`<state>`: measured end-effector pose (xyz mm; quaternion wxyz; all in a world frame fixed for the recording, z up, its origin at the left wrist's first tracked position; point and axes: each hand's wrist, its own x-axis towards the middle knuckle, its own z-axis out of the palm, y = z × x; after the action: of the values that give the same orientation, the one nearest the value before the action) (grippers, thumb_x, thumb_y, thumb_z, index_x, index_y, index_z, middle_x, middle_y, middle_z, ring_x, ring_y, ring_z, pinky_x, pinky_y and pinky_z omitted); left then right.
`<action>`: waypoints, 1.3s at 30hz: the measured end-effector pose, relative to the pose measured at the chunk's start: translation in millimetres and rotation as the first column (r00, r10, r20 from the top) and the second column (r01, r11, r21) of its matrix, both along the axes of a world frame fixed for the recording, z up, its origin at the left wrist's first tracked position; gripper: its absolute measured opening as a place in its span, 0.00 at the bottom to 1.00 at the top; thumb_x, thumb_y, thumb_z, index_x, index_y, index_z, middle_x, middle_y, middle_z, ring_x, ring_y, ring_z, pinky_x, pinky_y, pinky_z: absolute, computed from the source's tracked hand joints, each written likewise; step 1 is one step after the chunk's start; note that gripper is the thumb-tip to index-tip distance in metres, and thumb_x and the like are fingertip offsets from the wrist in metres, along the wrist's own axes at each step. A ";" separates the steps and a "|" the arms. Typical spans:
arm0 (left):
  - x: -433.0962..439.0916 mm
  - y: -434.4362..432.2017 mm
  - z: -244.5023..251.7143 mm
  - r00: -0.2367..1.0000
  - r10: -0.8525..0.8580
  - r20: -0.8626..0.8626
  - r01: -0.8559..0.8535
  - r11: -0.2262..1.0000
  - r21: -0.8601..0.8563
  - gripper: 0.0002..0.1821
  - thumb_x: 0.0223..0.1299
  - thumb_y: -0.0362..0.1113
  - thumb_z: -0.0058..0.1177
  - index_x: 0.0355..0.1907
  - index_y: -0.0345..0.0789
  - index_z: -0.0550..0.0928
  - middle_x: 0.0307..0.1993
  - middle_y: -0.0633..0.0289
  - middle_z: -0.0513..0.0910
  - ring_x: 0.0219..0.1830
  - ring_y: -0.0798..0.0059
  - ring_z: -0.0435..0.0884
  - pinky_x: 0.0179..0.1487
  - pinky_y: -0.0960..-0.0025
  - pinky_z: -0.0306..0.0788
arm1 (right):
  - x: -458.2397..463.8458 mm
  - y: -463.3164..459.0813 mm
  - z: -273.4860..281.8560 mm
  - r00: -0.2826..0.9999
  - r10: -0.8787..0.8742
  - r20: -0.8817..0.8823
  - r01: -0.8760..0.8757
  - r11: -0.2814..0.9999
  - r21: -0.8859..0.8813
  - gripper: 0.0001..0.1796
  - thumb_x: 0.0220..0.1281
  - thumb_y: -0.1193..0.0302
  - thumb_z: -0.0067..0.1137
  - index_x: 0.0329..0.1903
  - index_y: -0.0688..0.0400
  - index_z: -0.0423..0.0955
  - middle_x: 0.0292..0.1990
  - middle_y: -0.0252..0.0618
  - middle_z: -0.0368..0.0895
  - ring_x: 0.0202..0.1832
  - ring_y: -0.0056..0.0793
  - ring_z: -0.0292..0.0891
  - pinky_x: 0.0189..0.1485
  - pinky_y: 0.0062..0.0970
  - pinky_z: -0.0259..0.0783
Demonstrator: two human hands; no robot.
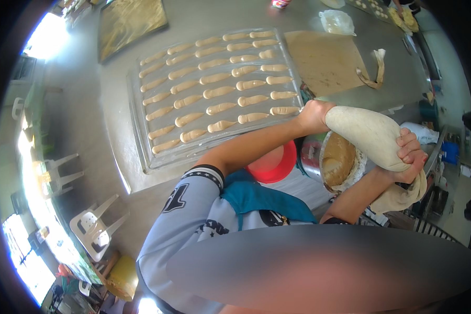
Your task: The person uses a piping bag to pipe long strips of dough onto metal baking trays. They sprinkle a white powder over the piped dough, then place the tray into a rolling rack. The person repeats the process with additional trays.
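A bulging off-white cloth piping bag [363, 131] is stretched between my hands, above a metal pot [314, 157] of tan batter [337, 159]. My left hand [316, 115] grips the bag's narrow end, so any nozzle there is hidden. With my right hand [410, 155] I squeeze the gathered upper end, whose loose cloth hangs below my fist. Left of the bag, a large baking tray [145, 159] carries rows of piped batter fingers [219, 92], each thick at one end and tapered at the other. My left hand is close to the tray's near right corner.
A red plastic bowl [272, 165] sits beside the pot. Behind the tray lie brown paper [325, 62], a cloth strip [376, 72], a plastic bag [336, 22] and another tray [131, 23]. White plastic chairs [92, 229] stand at left. Another person's arm [398, 6] shows at far right.
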<state>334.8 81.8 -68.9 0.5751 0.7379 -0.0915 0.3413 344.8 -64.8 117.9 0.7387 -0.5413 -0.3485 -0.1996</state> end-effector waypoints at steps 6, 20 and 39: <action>-13.1 4.4 47.0 0.997 -0.073 -0.002 0.072 0.975 0.211 0.15 0.37 0.43 0.65 0.28 0.38 0.79 0.24 0.53 0.81 0.28 0.51 0.81 0.32 0.57 0.75 | -50.7 -29.4 13.6 0.983 -0.183 -0.032 0.186 0.951 0.246 0.22 0.67 0.62 0.39 0.15 0.48 0.53 0.16 0.30 0.58 0.27 0.27 0.59 0.45 0.36 0.60; -111.2 25.2 96.3 0.933 -0.074 -0.352 0.309 0.664 0.680 0.11 0.42 0.39 0.57 0.30 0.38 0.79 0.26 0.53 0.82 0.31 0.51 0.83 0.36 0.53 0.76 | -148.0 -138.4 -8.3 0.965 0.008 -0.262 0.091 0.927 0.365 0.15 0.64 0.55 0.56 0.32 0.52 0.67 0.25 0.29 0.63 0.31 0.26 0.62 0.45 0.34 0.63; 75.2 -129.2 24.6 0.809 0.300 -0.506 0.275 0.567 0.776 0.11 0.46 0.40 0.55 0.32 0.37 0.82 0.26 0.47 0.83 0.33 0.49 0.84 0.38 0.53 0.77 | 156.9 -321.8 -99.2 0.646 0.265 -0.716 0.012 0.934 0.356 0.18 0.68 0.52 0.51 0.32 0.52 0.66 0.26 0.32 0.67 0.35 0.31 0.66 0.46 0.38 0.65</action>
<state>410.0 -47.4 -44.2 0.1594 0.9857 -0.0515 0.0168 501.7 -386.7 18.8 0.9077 -0.4175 -0.0094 0.0410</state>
